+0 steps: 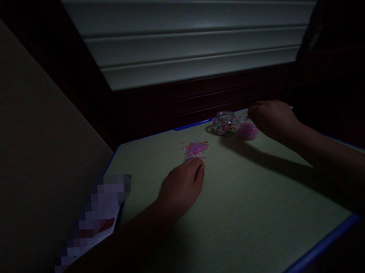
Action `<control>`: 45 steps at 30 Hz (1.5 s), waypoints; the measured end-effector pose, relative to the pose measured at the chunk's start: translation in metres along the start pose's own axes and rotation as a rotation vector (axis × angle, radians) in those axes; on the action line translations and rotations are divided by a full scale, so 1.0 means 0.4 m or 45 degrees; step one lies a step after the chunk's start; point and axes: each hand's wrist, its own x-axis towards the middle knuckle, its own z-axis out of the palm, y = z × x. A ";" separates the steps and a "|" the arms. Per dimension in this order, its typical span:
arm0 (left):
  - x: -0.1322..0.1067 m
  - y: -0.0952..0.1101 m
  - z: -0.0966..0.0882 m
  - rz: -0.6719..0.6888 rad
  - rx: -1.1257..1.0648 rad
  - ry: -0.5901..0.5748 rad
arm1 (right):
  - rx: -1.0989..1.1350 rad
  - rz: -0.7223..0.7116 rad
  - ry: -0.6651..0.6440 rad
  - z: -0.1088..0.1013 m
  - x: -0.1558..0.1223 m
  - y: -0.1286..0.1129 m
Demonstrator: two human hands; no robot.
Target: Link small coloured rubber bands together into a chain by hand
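My left hand (pixel 181 188) rests on the pale green table (pixel 236 207), fingers curled together, fingertips just below a small pile of pink beads (pixel 195 149). My right hand (pixel 272 118) reaches to the far edge, fingers bent, touching a small clear jar of pink bits (pixel 247 130). Beside that jar stands a clear glass jar of coloured rings (pixel 224 123). Whether either hand pinches anything is too dark to tell.
The table has a blue rim (pixel 319 247) and sits in a dark corner, a beige wall (pixel 25 142) at left, a white ribbed shutter (pixel 195 37) behind. A blurred paper (pixel 91 220) lies at the table's left edge.
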 end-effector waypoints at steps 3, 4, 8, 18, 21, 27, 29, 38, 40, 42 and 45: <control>0.000 -0.002 0.001 0.008 -0.004 0.005 | -0.013 0.002 0.000 0.008 0.002 0.003; 0.000 -0.002 0.001 0.007 -0.005 0.008 | -0.013 0.006 -0.001 0.010 0.002 0.004; -0.001 -0.001 0.001 0.003 -0.005 0.008 | -0.004 0.004 0.000 0.011 0.002 0.003; -0.001 0.000 0.000 0.000 -0.006 0.006 | 0.014 -0.009 0.057 0.000 -0.001 -0.007; -0.001 0.001 0.001 -0.013 -0.010 -0.002 | 0.041 -0.075 0.086 -0.016 -0.007 -0.029; 0.000 -0.002 0.005 -0.046 0.000 0.010 | 0.280 -0.320 0.134 -0.025 -0.045 -0.103; 0.000 -0.003 0.006 -0.046 -0.002 0.018 | 0.419 -0.419 0.124 -0.016 -0.060 -0.131; 0.000 0.004 0.001 -0.055 0.016 0.038 | 0.994 -0.557 0.053 0.019 -0.089 -0.208; -0.001 0.008 -0.002 -0.063 0.037 0.040 | 1.151 -0.532 0.014 0.022 -0.086 -0.220; -0.002 0.012 -0.004 -0.077 0.066 0.041 | 1.252 -0.500 -0.010 0.026 -0.081 -0.231; -0.003 0.016 -0.006 -0.122 0.136 0.048 | 1.340 -0.457 -0.049 0.036 -0.073 -0.241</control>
